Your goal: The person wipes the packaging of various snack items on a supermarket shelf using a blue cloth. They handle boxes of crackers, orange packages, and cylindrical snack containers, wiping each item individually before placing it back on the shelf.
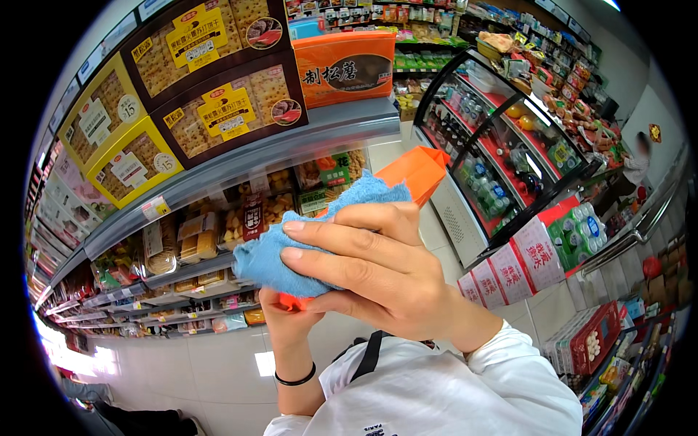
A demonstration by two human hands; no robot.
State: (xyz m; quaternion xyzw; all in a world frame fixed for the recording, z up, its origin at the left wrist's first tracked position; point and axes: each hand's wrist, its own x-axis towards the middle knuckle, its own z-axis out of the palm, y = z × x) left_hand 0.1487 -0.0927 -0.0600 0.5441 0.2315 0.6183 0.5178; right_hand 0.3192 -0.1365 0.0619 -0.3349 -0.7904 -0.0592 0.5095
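My right hand (376, 261) presses a crumpled blue cloth (278, 261) against an orange package (417, 171), its fingers spread over the cloth. The package's far end sticks out past the cloth at the upper right; most of the rest is covered. Beneath the near end, my left hand (283, 319) holds the package, with its fingers largely hidden by the cloth and my right hand. A black band circles the left wrist. Another orange package (343, 71), bearing writing, stands upright on the grey shelf (349, 126) beyond my hands, beside brown cracker boxes (226, 111).
Yellow cracker boxes (131, 163) stand farther left on the shelf. Packed snacks (199, 237) fill lower shelves. A glass-fronted display cabinet (491, 141) with bottles stands right, near white-and-red cartons (512, 270). A person (635, 163) is at far right; another person's dark-clad legs (142, 419) show lower left.
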